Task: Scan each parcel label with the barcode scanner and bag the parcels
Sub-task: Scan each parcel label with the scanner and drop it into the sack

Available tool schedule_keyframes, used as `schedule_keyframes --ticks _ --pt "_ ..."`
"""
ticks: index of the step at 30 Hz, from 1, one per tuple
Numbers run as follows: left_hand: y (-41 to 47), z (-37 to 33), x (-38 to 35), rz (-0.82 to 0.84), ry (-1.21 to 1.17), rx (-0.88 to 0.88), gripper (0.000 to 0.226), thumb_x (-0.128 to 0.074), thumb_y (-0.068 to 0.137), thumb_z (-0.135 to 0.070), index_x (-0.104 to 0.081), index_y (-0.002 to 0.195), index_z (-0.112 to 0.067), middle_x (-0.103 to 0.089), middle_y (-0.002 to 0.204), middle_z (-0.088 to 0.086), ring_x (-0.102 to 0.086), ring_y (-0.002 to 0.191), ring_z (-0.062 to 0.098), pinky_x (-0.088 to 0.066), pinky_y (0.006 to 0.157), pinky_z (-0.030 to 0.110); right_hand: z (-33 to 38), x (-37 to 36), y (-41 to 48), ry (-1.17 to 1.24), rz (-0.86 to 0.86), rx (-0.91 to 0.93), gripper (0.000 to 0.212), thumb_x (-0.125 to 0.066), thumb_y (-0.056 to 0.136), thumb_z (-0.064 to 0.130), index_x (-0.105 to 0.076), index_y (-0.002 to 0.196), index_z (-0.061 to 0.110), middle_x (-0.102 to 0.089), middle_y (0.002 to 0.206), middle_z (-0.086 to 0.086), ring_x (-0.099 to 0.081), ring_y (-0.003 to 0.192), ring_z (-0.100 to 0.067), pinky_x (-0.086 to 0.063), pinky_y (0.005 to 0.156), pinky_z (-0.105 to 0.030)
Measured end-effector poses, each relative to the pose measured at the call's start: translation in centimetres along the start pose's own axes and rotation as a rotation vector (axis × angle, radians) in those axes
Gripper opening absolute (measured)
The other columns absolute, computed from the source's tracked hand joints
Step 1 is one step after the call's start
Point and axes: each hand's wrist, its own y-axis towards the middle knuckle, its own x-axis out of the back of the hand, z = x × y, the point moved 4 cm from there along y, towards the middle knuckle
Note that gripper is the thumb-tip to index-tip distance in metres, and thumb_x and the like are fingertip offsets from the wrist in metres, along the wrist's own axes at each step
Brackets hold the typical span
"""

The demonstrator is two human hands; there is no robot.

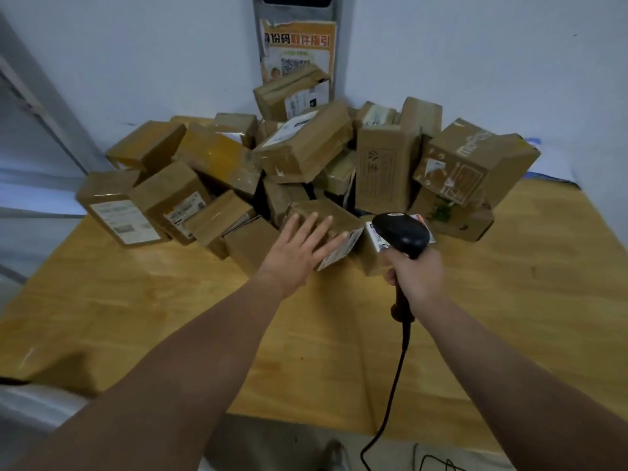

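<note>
Now: left hand [299, 248] lies flat, fingers spread, on the parcel [326, 215] at the pile's [306, 144] front edge. Right hand [419, 273] grips the scanner [401, 232] beside it. Judgement: tilt the parcel (label [341, 249] on near end) squarely toward the scanner.

My left hand [299, 249] lies flat, fingers spread, on a front parcel [326, 229] w/ white label. Right hand [419, 273] grips the barcode scanner [402, 234], aimed at the pile.

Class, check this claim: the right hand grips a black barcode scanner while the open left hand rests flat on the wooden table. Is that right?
No. The head view shows the open left hand on the nearest cardboard parcel, not on the table. The right hand does grip the barcode scanner.
</note>
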Motion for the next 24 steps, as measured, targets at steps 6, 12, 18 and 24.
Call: schedule_keyframes --ticks 6,12,18,24 --pt "1.3 1.9 2.1 -0.182 -0.246 0.055 0.1 -0.068 0.081 -0.043 -0.005 0.154 -0.018 -0.03 0.15 0.006 -0.026 0.139 0.026 -0.016 0.115 0.043 -0.1 0.3 1.0 0.213 0.144 -0.021 0.013 -0.071 0.086 0.016 -0.069 0.09 0.004 -0.068 0.073 -0.008 -0.061 0.06 -0.018 -0.053 0.058 -0.028" --pt "-3.4 3.7 4.0 -0.5 -1.133 0.556 0.103 -0.088 0.059 -0.037 -0.028 0.141 -0.02 -0.04 0.131 -0.006 -0.039 0.121 0.007 -0.035 0.103 0.027 1.7 0.4 0.4 0.608 0.254 -0.084 0.023 -0.071 0.083 0.028 -0.065 0.105 0.024 -0.07 0.105 0.0 -0.066 0.103 -0.018 -0.055 0.09 -0.042" --pt "-4.5 0.3 4.5 -0.57 -1.472 0.671 0.099 -0.089 0.063 -0.021 -0.026 0.139 -0.016 -0.038 0.121 -0.012 -0.041 0.106 -0.017 -0.032 0.092 0.0 4.2 -2.8 -2.0 0.763 0.371 -0.081 0.047 -0.078 0.07 0.031 -0.066 0.114 0.022 -0.072 0.112 0.002 -0.065 0.112 -0.019 -0.052 0.094 -0.044" --pt "-5.0 -0.5 5.2 -0.444 -1.575 0.512 0.072 -0.077 0.075 -0.046 -0.033 0.128 -0.026 -0.037 0.131 -0.001 -0.046 0.117 0.005 -0.043 0.094 0.016 4.4 -3.6 -2.2 0.731 0.332 0.025 0.035 -0.073 0.081 0.002 -0.067 0.114 0.009 -0.074 0.106 -0.004 -0.071 0.1 -0.02 -0.059 0.08 -0.035"
